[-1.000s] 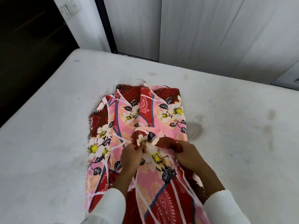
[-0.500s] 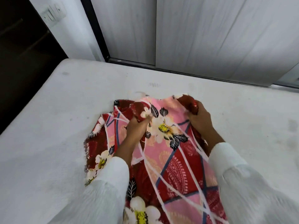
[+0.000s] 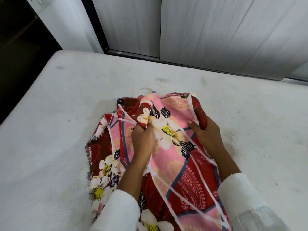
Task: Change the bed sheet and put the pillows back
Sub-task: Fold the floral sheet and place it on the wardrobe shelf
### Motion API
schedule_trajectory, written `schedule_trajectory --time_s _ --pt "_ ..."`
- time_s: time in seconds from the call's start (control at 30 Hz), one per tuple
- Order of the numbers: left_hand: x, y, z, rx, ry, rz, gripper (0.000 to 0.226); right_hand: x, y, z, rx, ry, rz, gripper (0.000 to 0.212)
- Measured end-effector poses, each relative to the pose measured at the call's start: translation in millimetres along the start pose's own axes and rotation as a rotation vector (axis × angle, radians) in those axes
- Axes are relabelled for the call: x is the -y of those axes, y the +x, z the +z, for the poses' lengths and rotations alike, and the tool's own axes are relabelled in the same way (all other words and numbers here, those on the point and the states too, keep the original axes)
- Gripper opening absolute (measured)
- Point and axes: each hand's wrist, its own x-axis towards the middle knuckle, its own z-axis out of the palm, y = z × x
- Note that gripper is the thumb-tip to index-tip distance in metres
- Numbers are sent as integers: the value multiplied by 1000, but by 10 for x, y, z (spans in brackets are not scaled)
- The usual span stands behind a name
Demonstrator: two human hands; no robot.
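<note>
A folded red and pink floral bed sheet (image 3: 168, 157) lies in a bundle on the bare white mattress (image 3: 50, 147). My left hand (image 3: 141, 137) grips a fold of the sheet near its upper left. My right hand (image 3: 208, 132) clutches a red edge of the same sheet at the upper right. Between the two hands a pink layer with a white and yellow flower is stretched. The lower part of the sheet runs under my white sleeves. No pillows are in view.
Grey-white wardrobe doors (image 3: 200, 30) stand just beyond the far edge of the mattress. A dark opening (image 3: 20, 47) lies to the left, past the mattress's left edge. The mattress surface shows faint stains.
Both hands have lifted a fold of the sheet away from me toward the wardrobe and spread apart, opening a pink layer. The view has tilted up a little.
</note>
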Motion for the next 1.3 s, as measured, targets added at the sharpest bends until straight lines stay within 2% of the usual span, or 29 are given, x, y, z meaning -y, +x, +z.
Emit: schedule_trajectory --time_s 0.07,0.13,0.17,0.23,0.3,0.33,0.47,0.53,0.6,0.7,0.77,0.87,1.0,1.13,1.2,1.3 --pt "-109 40 -201 -84 24 76 8 151 -10 102 27 -17 -108 23" --pt "-145 189 -387 -180 73 132 15 264 62 300 19 -105 -179 9" --pt "-117 284 -467 -221 129 135 22 288 115 415 31 -174 -183 14" --pt "37 498 -626 -274 242 65 33 267 213 650 136 -405 -100 44" --pt "229 642 -756 -215 319 -52 40 157 226 822 183 -620 25 64" --pt "294 684 -807 -165 322 -80 41 105 209 861 152 -650 75 70" --pt "363 710 -811 15 103 -218 51 -31 156 912 -74 -534 196 91" --pt "354 659 -710 93 64 -276 61 -42 147 895 -74 -416 249 96" --pt "345 618 -615 69 32 -231 51 -21 132 868 -26 -339 217 84" --pt "207 443 -584 -15 91 -41 27 88 54 804 -11 -303 125 65" --pt "76 307 -663 -73 191 74 25 182 -26 783 -29 -285 62 62" --pt "-31 308 -945 -127 278 83 27 343 -174 845 -22 -318 -69 59" --pt "70 658 -1339 -180 344 20 34 553 -203 1111 51 -358 -233 58" --pt "497 835 -1531 -147 305 -41 45 323 -131 1340 298 -652 -86 54" --pt "680 817 -1588 -235 294 -31 60 195 -157 1342 308 -703 -89 49" --pt "839 606 -1668 -439 178 -89 85 115 -255 1318 213 -611 -66 53"
